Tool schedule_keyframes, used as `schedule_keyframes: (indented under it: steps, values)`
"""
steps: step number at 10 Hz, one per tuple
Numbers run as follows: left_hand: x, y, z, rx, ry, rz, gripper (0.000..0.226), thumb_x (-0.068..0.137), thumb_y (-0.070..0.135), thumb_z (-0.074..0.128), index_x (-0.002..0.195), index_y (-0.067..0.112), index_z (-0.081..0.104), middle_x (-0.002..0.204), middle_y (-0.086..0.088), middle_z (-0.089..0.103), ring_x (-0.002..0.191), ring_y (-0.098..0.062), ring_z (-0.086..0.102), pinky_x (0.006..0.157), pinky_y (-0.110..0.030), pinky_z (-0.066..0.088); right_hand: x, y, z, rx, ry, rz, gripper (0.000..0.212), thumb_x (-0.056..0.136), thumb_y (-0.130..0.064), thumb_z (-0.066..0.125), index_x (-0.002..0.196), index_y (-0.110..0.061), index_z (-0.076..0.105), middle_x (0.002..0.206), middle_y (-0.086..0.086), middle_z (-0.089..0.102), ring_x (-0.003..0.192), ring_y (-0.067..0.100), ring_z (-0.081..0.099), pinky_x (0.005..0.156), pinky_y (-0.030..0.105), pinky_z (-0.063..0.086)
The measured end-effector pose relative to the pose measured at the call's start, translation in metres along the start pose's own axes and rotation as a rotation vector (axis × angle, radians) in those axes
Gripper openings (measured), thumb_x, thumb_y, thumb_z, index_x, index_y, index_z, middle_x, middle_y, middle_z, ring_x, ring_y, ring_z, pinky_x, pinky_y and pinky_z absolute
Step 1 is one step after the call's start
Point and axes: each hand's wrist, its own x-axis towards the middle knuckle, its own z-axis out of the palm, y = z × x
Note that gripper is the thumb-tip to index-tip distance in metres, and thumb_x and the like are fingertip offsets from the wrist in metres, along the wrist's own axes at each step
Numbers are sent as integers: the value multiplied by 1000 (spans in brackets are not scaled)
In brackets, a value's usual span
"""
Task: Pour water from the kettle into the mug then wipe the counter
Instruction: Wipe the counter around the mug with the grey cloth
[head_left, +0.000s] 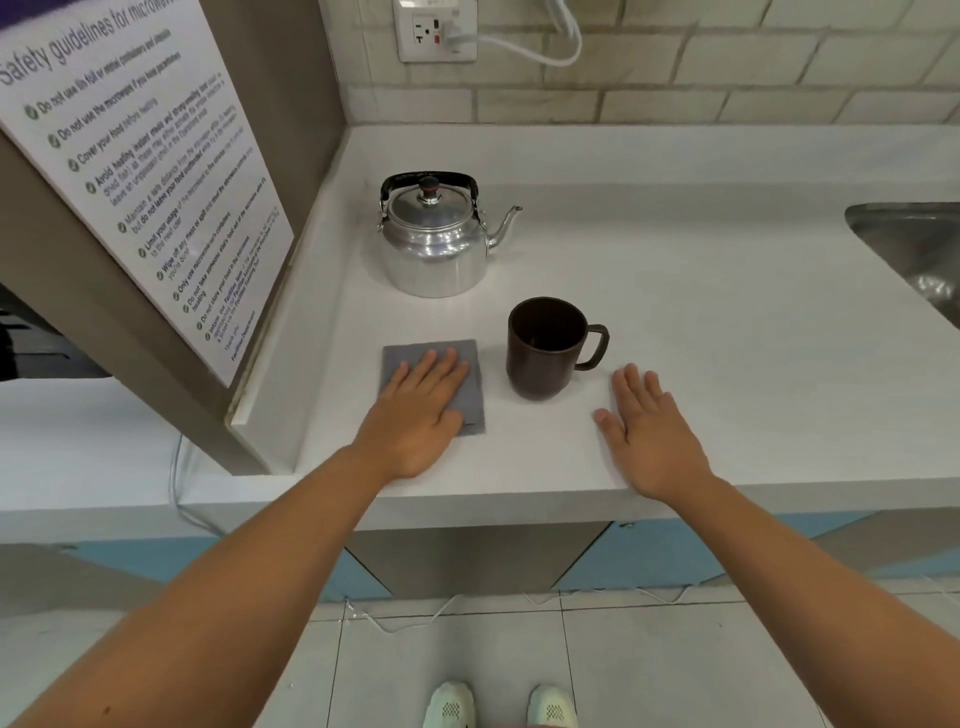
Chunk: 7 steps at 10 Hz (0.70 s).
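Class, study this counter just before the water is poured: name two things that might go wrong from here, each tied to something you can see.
1. The kettle has a thin curved spout; tipped fast, water may miss the mug and wet the counter.
2. The left hand lies flat on the grey cloth beside the mug; spilled water could land on it.

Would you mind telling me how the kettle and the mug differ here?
The kettle is shiny silver metal; the mug is dark brown. The kettle is lidded, the mug open-topped. The kettle stands farther back, the mug nearer the hands. Both stand upright on the counter, untouched.
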Motion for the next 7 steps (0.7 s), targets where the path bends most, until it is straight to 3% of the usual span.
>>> schedule_keyframes:
  steps: [2,5,7]
  values:
    - [-50,5,4,-58,8,35,63,91,33,22,153,27,10,160,11,0,146,-5,-10,116,-26,-14,1,1,2,-1,22,-18,64,101,-45,19,153,-11,2,163,6,-3,149,24,-7,121,37,0]
    - [-50,8,2,-85,24,7,64,89,34,24,152,27,17,161,9,8,146,-6,-3,119,-32,-7,0,0,-2,-26,12,-27,64,101,-44,20,152,-9,3,163,8,-2,149,27,-5,122,38,3]
    - [-38,10,-16,-139,-72,-33,58,95,30,38,151,27,22,161,6,12,147,-13,6,119,-34,4,5,0,-15,-32,-16,-19,66,99,-48,27,152,-11,13,162,6,9,149,26,6,120,41,19]
